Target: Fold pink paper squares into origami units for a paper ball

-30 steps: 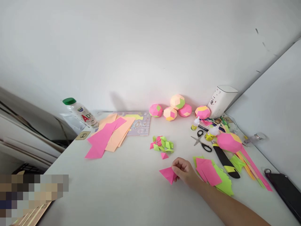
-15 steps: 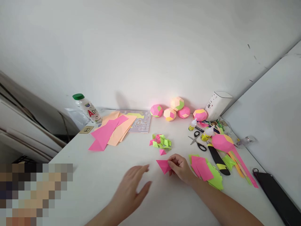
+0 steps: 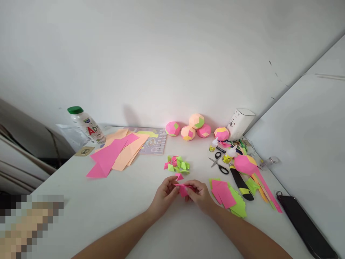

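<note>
Both my hands meet over the white table [image 3: 107,216] and pinch a small pink folded paper piece [image 3: 183,189] between them. My left hand [image 3: 164,196] grips its left end, my right hand [image 3: 201,194] its right end. Just beyond my fingers lies one small pink folded unit [image 3: 179,176], and behind it a little heap of green and pink folded units [image 3: 176,164]. A stack of pink and green paper squares [image 3: 228,196] lies right beside my right hand.
Several paper balls [image 3: 188,128] line the wall. Scissors [image 3: 219,163], glue bottles [image 3: 228,154], a black-yellow cutter [image 3: 241,181], a pink ball [image 3: 244,163] and paper strips sit right. Orange and pink sheets [image 3: 115,154], a bottle [image 3: 84,124] lie left. A dark case [image 3: 304,226] is far right.
My left hand came in from the lower left and took hold of the pink piece, which my right hand was holding alone. The view shifted slightly.
</note>
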{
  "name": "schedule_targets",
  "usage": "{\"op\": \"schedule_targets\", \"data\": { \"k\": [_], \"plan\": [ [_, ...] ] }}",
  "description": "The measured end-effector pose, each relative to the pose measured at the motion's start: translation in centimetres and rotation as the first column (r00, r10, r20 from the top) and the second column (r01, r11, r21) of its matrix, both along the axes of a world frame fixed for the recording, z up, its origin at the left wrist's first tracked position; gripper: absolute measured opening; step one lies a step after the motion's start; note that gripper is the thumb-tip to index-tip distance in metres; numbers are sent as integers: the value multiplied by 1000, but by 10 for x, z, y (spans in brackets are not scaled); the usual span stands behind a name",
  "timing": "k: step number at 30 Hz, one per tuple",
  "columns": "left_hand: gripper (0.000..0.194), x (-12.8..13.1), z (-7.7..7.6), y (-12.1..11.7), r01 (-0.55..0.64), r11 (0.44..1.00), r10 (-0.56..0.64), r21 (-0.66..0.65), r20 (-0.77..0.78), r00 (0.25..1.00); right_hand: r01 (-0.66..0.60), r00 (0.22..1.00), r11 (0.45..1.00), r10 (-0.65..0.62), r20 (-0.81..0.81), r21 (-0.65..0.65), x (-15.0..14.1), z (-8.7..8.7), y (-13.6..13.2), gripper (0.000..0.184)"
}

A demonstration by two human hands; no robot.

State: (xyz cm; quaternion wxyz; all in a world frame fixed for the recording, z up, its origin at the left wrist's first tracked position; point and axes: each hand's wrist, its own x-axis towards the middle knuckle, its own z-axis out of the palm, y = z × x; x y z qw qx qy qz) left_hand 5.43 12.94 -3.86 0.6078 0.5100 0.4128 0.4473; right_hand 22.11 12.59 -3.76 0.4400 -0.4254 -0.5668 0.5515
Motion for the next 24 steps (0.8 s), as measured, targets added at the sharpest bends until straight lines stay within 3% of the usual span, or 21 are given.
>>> {"op": "schedule_targets", "data": {
  "k": [7,13,20,24],
  "plan": [
    [35,-1,3,2,-33,999,35,-22,68,997,-27,999,1000,27,27,-4,2,5,-1,29],
    [31,-2,-2,2,-50,997,54,-58,68,996,-20,999,1000,20,38,-5,2,-8,1,25],
    [29,0,-2,0,-8,996,20,-87,137,990,-62,998,993,63,11,-98,2,-10,3,49],
    [28,-1,-1,-1,-24,997,32,-68,112,993,-86,995,988,91,35,-128,3,-8,3,48]
  ]
}}
